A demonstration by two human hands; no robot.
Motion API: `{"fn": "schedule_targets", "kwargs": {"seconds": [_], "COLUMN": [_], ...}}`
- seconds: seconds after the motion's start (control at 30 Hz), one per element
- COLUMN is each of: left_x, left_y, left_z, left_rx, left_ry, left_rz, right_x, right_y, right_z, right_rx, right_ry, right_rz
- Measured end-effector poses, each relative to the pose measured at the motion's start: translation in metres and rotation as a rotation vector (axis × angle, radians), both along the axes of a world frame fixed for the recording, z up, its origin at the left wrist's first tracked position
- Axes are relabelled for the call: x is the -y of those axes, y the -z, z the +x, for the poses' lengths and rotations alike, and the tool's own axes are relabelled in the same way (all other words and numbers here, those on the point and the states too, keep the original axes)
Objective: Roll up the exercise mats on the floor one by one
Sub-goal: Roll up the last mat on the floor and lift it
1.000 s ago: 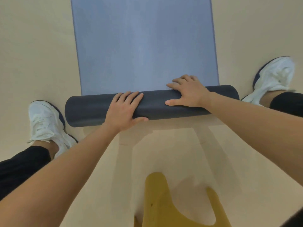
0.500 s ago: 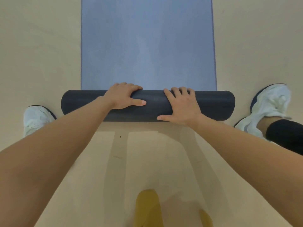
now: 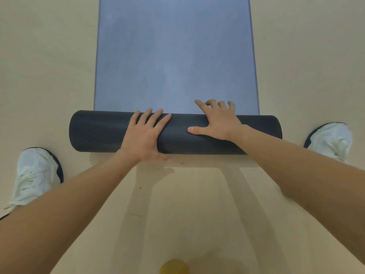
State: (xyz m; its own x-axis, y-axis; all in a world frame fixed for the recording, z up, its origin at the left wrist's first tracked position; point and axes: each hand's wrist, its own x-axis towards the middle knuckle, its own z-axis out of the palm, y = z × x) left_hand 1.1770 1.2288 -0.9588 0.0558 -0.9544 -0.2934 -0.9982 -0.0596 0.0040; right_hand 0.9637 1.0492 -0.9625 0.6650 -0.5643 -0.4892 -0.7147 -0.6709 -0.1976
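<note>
Soft, bright light is coming from above, laying pale streaked shadows across the near beige floor [image 3: 197, 214] and a thin one beside the dark grey rolled foam mat [image 3: 102, 131]. Wide-angle distortion is bowing the edges; the near yellow blob [image 3: 173, 266] is showing blurred.

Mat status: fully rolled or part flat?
Partly rolled. A dark roll lies under the left hand and right hand; the blue stretch beyond it lies flat on the floor, running past the frame's top.

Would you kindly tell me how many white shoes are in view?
2. One white shoe stands on the floor near the rolled mat's left end; the other stands beside its right end. None appears hidden.
</note>
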Motion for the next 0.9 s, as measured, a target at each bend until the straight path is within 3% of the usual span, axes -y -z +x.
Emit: {"fn": "schedule_targets", "kwargs": {"seconds": [0.17, 0.33, 0.63, 0.9], "left_x": [0.035, 0.068, 0.097, -0.003], "left_y": [-0.001, -0.011, -0.034, -0.034], "left_z": [0.020, 0.035, 0.034, -0.051], "left_rx": [-0.084, -0.183, -0.344, -0.456], "left_ry": [-0.012, -0.029, -0.150, -0.196], "left_rz": [0.075, 0.211, 0.380, 0.501], "right_x": [-0.020, -0.016, 0.020, -0.053], "right_y": [-0.014, -0.003, -0.028, -0.045], "right_z": [-0.020, -0.031, -0.016, -0.089], "right_rx": [0.126, 0.009, 0.029, -0.063], "right_ry": [-0.098, -0.189, -0.184, -0.265], "right_rz": [-0.165, -0.223, -0.074, 0.098]}}
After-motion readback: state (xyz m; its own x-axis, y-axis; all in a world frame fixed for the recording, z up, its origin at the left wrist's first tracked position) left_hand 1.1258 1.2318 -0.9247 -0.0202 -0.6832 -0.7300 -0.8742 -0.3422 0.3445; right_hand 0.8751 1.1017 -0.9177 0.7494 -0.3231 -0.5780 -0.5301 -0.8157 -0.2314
